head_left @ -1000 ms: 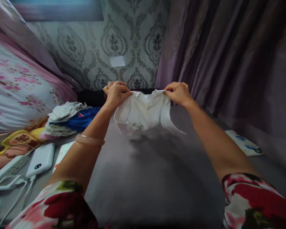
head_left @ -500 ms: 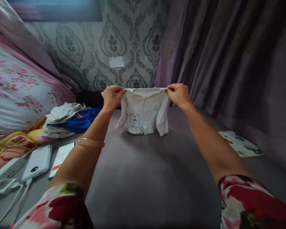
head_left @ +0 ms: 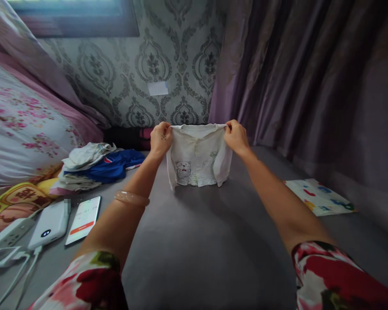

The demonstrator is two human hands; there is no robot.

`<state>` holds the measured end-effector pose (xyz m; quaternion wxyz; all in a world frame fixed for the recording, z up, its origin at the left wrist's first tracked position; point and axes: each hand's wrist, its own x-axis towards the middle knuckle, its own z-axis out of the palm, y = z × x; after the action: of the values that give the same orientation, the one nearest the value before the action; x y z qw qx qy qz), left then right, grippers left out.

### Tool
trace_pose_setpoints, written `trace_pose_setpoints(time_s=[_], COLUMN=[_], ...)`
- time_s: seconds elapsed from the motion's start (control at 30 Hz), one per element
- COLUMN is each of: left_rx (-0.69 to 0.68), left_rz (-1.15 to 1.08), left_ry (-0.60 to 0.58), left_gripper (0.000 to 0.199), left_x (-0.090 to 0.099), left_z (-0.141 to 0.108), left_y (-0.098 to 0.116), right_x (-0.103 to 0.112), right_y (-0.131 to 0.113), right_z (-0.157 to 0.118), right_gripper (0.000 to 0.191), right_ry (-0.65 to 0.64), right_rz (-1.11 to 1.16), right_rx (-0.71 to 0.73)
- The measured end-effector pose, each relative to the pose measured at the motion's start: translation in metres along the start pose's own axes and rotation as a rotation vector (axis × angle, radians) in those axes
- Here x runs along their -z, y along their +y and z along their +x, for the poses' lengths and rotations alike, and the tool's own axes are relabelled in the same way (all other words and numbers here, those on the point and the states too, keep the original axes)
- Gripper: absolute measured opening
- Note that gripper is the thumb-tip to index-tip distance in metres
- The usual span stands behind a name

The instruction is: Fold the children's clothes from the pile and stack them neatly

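Lying nearest, white power bank (head_left: 53, 221), lit display too small to read; beside it phone (head_left: 83, 221) showing 00 01, later digits blurred, above orange bar. Yellow cushion (head_left: 21, 196) bears blurred character. Beyond, blue cloth (head_left: 105, 170) with red-white emblem. Left hand (head_left: 161, 138) and right hand (head_left: 237, 137) each pinching 1 shoulder of white cardigan (head_left: 197, 157), spread upright over grey sheet (head_left: 200, 245), bear print facing viewer. Farthest, pale card (head_left: 158, 88) on patterned wall (head_left: 97, 69).

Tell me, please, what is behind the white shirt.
Beyond the white shirt, the patterned wall shows above its top edge; whatever lies directly behind the shirt is hidden.
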<state>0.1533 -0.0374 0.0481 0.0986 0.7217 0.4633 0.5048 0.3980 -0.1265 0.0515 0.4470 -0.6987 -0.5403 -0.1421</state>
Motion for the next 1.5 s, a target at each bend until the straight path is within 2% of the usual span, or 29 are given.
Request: trace_pose_setpoints(time_s=[0.2, 0.33, 0.43, 0.57, 0.77, 0.9, 1.0, 1.07, 1.13, 1.23, 1.3, 1.4, 1.5], left_rx=[0.036, 0.009, -0.062, -0.199, -0.443, -0.587, -0.535, -0.501, -0.481, -0.385, -0.343, -0.288, -0.290], left_rz=[-0.018, -0.034, -0.022, -0.001, 0.151, 0.284, 0.284, 0.291, 0.351, 0.458, 0.486, 0.491, 0.490], left_ry=[0.043, 0.225, 0.336, 0.404, 0.360, 0.381, 0.244, 0.091, -0.084, -0.404, -0.543, -0.630, -0.635], left_gripper=[0.020, 0.023, 0.026, 0.032, 0.027, 0.026, 0.023, 0.022, 0.026, 0.029, 0.030, 0.032, 0.034], left_x=[-0.011, -0.014, -0.006, 0.023, 0.093, 0.139, 0.154, 0.148, 0.128, 0.080, 0.045, 0.003, -0.021], left_z=[-0.022, -0.044, -0.061, -0.085, -0.114, -0.116, -0.106, -0.098, -0.091, -0.090, -0.098, -0.116, -0.128], left_y=[0.007, 0.018, 0.027, 0.033, 0.031, 0.043, 0.054, 0.052, 0.037, -0.006, -0.039, -0.077, -0.095], right_x=[-0.004, 0.006, 0.022, 0.052, 0.111, 0.146, 0.151, 0.138, 0.114, 0.063, 0.030, -0.010, -0.034], right_y=[-0.004, -0.011, -0.016, -0.024, -0.042, -0.059, -0.060, -0.050, -0.033, -0.002, 0.018, 0.041, 0.058], right_z=[-0.021, -0.037, -0.052, -0.076, -0.109, -0.114, -0.106, -0.100, -0.096, -0.101, -0.112, -0.133, -0.147], right_gripper=[0.026, 0.027, 0.027, 0.027, 0.029, 0.026, 0.021, 0.020, 0.019, 0.018, 0.020, 0.026, 0.032], right_ry=[0.139, 0.208, 0.230, 0.213, 0.185, 0.163, 0.085, -0.050, -0.209, -0.435, -0.550, -0.647, -0.737], right_rz=[0.016, -0.036, -0.095, -0.162, -0.187, -0.148, -0.105, -0.101, -0.111, -0.168, -0.250, -0.384, -0.508], right_rx=[0.049, 0.078, 0.135, 0.240, 0.344, 0.415, 0.430, 0.375, 0.307, 0.228, 0.197, 0.161, 0.158])
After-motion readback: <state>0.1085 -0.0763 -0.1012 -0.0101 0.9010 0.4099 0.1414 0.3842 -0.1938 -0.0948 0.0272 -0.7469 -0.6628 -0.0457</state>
